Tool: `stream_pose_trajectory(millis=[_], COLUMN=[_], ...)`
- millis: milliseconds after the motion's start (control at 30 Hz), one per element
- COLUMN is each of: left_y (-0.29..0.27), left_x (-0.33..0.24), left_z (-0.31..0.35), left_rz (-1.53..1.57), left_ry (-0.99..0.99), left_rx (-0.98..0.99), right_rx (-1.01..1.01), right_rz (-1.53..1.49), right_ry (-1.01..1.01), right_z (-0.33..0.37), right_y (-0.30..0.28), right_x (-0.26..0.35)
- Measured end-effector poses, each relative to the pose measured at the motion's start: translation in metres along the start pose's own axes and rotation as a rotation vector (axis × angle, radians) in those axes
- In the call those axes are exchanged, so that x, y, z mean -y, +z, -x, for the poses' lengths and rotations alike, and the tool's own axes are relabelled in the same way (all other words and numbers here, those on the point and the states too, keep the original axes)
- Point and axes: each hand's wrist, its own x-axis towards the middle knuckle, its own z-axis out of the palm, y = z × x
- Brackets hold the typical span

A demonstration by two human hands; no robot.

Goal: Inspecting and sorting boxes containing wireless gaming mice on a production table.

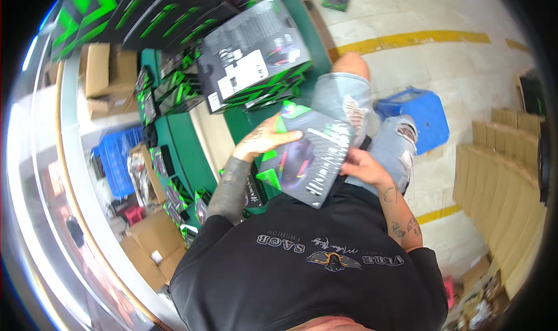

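Note:
In front of my torso I hold a flat dark grey box [317, 162] with green sides and a picture of a computer mouse on its face. My left hand [264, 139] grips its left edge, thumb across the face and fingers hidden behind. At the opposite edge, my right hand [365, 166] pinches the box with bent fingers, partly hidden by it. Just beyond my left hand, a stack of similar printed boxes [256, 46] stands on the green tabletop [186, 139].
Large black-and-green cartons [168, 17] stand at the far left. A blue stool [427, 122] is beside my legs, and a small box [335, 1] lies on the tiled floor. Tall brown cardboard [500, 180] lines the right. A blue crate [115, 162] sits left of the table.

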Motion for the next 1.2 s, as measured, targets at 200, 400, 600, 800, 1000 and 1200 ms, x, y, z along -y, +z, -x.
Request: stream_pose_trajectory(millis=[200, 400, 600, 800, 1000, 1200], left_y=[-0.129, -0.21, -0.275, -0.287, -0.244, -0.127], left_x=[0.105, 0.232, 0.142, 0.107, 0.114, 0.041], left_z=[0.131, 0.192, 0.08, 0.033, 0.106, 0.187], left_rz=[0.122, -0.662, -1.304, -1.422, -1.158, -0.232], left_ry=[-0.144, -0.573, 0.068, -0.063, 0.068, 0.317], left_rx=[-0.418, -1.343, -1.317, -1.06, -1.222, -0.855], right_rx=[-0.048, -0.152, -0.203, -0.237, -0.217, 0.029], right_rz=[0.1, 0.208, 0.182, 0.207, 0.233, 0.114], right_ry=[0.07, 0.126, 0.182, 0.191, 0.098, 0.045], right_z=[-0.039, -0.047, -0.053, -0.055, -0.051, -0.05], right_y=[0.015, 0.018, 0.025, 0.026, 0.022, 0.02], right_x=[0.037, 0.032, 0.044, 0.043, 0.035, 0.034])
